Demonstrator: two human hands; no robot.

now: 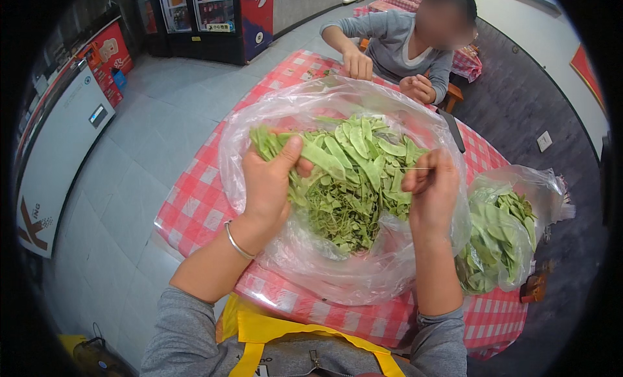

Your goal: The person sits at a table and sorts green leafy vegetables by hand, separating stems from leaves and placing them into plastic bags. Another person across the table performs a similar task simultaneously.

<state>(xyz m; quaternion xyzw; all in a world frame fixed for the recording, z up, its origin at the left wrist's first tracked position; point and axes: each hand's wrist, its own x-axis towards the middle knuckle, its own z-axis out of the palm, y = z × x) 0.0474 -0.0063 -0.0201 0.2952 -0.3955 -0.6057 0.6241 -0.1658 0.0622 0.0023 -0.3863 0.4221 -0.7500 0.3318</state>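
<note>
My left hand (272, 175) is closed around a bunch of flat green bean pods (265, 141), and one pod (321, 158) sticks out past its thumb toward the right. A thin pale string (413, 168) runs leftward from the pinched fingers of my right hand (434, 182). Under both hands lies a large clear plastic bag (336, 279), spread wide. Whole flat pods (357, 141) are heaped in its far half. Nearer me in the bag is a pile of trimmed ends and stringy scraps (340, 211).
A red-and-white checked cloth (194, 197) covers the table. Another clear bag of pods (494, 236) stands at the right. Across sits a person (404, 46) with both hands by the bag's far rim. A dark flat object (452, 129) lies beyond my right hand.
</note>
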